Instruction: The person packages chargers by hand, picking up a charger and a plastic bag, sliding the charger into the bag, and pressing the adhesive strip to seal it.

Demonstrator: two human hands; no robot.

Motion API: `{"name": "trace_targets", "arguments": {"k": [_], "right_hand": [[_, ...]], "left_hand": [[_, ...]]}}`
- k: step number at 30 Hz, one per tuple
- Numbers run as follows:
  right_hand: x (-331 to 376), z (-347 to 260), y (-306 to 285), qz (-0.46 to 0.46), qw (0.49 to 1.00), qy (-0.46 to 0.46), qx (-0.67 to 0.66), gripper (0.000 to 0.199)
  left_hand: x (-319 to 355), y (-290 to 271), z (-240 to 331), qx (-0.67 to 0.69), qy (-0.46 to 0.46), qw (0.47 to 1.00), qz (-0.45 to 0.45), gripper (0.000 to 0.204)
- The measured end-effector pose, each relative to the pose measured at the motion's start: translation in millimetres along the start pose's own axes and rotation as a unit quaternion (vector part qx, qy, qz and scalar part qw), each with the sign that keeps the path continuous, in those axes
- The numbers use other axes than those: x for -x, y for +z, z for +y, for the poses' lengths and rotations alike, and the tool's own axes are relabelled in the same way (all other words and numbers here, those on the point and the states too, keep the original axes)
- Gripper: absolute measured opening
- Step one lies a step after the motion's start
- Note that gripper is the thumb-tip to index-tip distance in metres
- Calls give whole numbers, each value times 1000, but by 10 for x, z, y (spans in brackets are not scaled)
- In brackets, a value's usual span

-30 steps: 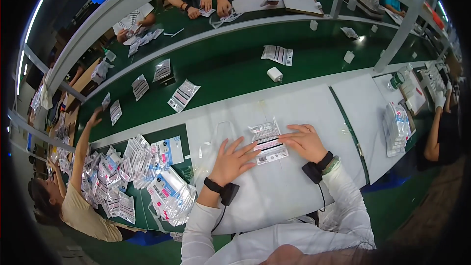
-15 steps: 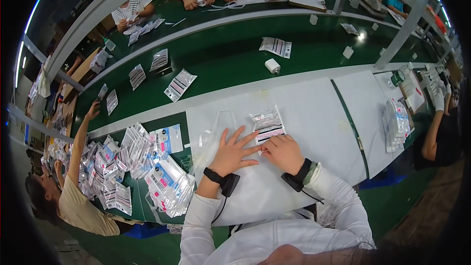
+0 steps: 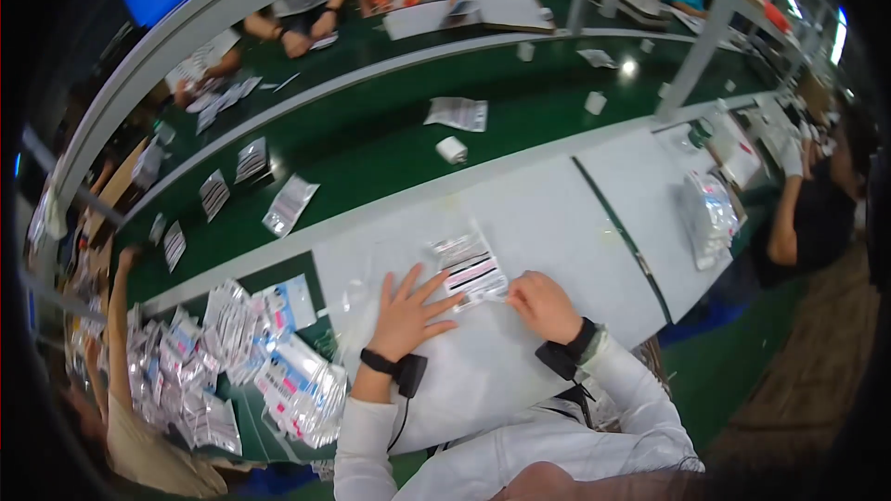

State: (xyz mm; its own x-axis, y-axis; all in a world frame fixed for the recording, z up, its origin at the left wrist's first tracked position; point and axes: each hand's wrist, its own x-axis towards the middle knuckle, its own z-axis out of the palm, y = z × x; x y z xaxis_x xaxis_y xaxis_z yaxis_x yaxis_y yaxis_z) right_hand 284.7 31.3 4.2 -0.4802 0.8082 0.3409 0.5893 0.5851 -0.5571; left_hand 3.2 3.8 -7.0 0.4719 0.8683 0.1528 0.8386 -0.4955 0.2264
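Observation:
A small clear plastic pouch [image 3: 473,269] with a label of pink and black stripes lies flat on the white work surface before me. My left hand [image 3: 406,317] is open, fingers spread, its fingertips resting on the left edge of the pouch. My right hand [image 3: 546,306] has its fingers curled and pinched together at the pouch's lower right corner; the fingertips partly hide what they grip. Just left of the pouch, a crumpled clear plastic sheet [image 3: 357,292] lies by my left hand.
To the left are a heap of filled pouches [image 3: 190,353] and a stack of flat packets [image 3: 302,385]. Ahead, a green conveyor belt [image 3: 371,158] carries pouches and a white plug-like block [image 3: 452,149]. A co-worker's arm [image 3: 119,315] reaches over it. More pouches [image 3: 710,218] lie right.
My right hand has slid right along the pouch's lower edge to its corner. My left hand stays spread on the pouch. The whole view has shifted and tilted.

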Motion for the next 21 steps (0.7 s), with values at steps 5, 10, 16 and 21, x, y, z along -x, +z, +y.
{"name": "trace_targets", "arguments": {"k": [5,10,16,21], "right_hand": [[1139,402,-960,290,869,382,-122,15],[2950,1513,-691,401,806,431,58,13],[4155,2121,602,91,715,673,167,27],[3868,2065,-286,610,675,408,-77,19]], "left_hand": [[84,-89,-49,24,-15,999,-15,45],[18,-122,-21,24,-13,999,-23,46],[-29,-92,-32,4,-13,999,-34,48],[-41,-80,-6,-2,-23,999,-40,56]]}}
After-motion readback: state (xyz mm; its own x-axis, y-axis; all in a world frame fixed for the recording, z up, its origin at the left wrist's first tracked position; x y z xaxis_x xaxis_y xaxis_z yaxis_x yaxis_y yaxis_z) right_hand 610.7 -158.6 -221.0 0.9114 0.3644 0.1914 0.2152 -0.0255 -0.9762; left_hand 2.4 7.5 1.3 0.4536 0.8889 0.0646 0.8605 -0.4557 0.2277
